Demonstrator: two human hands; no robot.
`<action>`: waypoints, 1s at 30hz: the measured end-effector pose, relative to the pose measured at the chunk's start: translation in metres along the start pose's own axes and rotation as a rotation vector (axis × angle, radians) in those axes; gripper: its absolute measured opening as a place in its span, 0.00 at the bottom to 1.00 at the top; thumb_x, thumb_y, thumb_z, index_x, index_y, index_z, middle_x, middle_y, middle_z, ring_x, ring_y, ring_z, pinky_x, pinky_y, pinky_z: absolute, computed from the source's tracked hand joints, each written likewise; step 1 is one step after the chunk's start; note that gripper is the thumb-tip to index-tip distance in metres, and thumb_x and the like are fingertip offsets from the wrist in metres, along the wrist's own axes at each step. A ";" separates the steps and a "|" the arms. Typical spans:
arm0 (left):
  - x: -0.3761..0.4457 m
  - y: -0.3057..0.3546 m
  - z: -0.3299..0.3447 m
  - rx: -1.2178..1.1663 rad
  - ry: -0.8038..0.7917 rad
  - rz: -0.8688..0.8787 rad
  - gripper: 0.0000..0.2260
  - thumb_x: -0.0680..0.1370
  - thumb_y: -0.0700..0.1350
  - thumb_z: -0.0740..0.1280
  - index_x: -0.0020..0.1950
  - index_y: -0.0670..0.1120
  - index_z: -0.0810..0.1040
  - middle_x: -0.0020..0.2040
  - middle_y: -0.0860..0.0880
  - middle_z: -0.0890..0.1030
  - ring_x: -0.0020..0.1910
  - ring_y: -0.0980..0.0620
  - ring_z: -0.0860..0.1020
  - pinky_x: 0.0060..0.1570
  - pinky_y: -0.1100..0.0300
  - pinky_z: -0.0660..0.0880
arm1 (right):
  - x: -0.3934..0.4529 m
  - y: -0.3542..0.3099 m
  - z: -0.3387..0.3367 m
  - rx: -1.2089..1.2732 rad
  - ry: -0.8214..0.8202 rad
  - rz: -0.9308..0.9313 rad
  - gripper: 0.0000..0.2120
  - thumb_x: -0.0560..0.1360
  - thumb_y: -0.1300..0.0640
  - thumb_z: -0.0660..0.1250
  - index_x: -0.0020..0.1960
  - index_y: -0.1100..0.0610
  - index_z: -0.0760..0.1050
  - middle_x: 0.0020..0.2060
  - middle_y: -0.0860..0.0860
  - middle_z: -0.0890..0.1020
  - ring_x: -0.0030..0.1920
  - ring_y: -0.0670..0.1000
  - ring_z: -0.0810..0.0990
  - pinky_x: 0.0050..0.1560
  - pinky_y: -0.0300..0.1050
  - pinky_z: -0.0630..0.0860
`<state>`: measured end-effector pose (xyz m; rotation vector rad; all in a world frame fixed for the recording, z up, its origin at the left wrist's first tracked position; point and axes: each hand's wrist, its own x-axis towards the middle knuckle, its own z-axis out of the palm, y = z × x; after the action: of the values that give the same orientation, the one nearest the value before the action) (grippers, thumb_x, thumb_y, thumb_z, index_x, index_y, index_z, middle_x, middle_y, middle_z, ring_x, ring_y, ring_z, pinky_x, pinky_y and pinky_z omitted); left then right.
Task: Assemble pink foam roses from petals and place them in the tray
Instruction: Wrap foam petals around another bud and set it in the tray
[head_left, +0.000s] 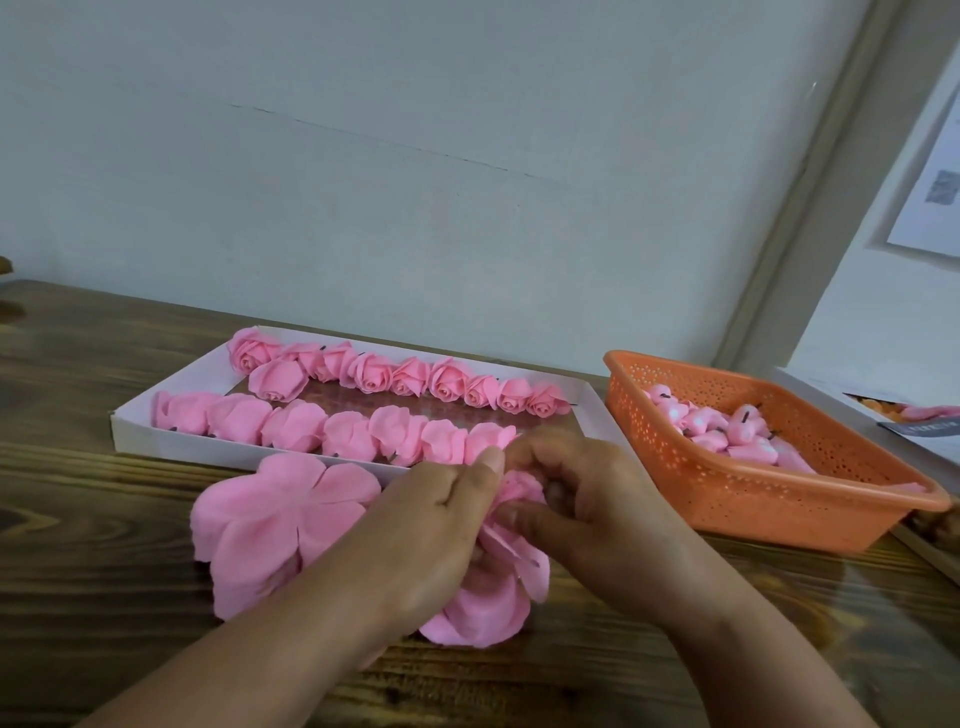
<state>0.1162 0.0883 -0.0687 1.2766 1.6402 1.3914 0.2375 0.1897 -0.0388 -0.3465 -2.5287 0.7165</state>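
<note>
Pink foam makes up the half-formed rose (511, 551) held between both hands just above the dark wooden table (104, 519), near its front edge. The left hand (436, 525) curls around the rose from the left, thumb on top of the folded petals, while the right hand (587, 499) pinches the upper petals from the right with bent fingers. Loose outer petals of that rose hang down below the hands and touch the tabletop.

Just left of the hands lies a flat stack of pink foam petal sheets (275, 525), each cut into rounded lobes, partly covered by the left forearm.

Behind the hands sits a shallow white rectangular cardboard tray (124, 431), angled across the table. It holds two rows of finished pink foam roses: the far row (405, 379) shows the spiralled bloom faces turned toward the camera, and the near row (332, 428) lies with the backs of the petals showing. The right end of the near row stops just behind the fingers, and the tray floor beyond it is bare.

To the right stands an orange perforated plastic basket (753, 499), tilted in view, holding a heap of small pink foam rose buds with short dark stems (727, 428). Further right, at the picture's edge, part of another white box (831, 389) shows; its contents cannot be made out.
</note>
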 end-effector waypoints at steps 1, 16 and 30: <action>0.000 0.001 0.000 0.018 -0.014 0.012 0.35 0.71 0.70 0.51 0.50 0.42 0.81 0.46 0.40 0.84 0.48 0.43 0.83 0.56 0.42 0.76 | 0.000 0.000 0.001 -0.011 0.013 0.021 0.11 0.72 0.61 0.71 0.50 0.47 0.75 0.32 0.43 0.74 0.30 0.42 0.70 0.31 0.35 0.65; 0.003 0.009 -0.009 -0.351 0.038 -0.138 0.08 0.80 0.38 0.62 0.47 0.37 0.80 0.37 0.41 0.85 0.33 0.49 0.84 0.30 0.64 0.78 | 0.001 -0.007 -0.006 0.315 0.115 0.148 0.06 0.73 0.68 0.68 0.42 0.59 0.74 0.29 0.59 0.78 0.26 0.46 0.71 0.25 0.34 0.66; 0.004 0.008 -0.004 -0.318 0.094 -0.109 0.07 0.75 0.41 0.69 0.46 0.37 0.81 0.34 0.40 0.84 0.30 0.50 0.82 0.29 0.61 0.78 | 0.002 -0.004 0.002 0.386 0.180 0.248 0.07 0.73 0.63 0.69 0.38 0.61 0.74 0.21 0.52 0.77 0.18 0.46 0.69 0.19 0.36 0.64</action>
<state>0.1135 0.0903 -0.0599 0.9398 1.4519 1.5891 0.2339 0.1866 -0.0375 -0.5640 -2.1398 1.1870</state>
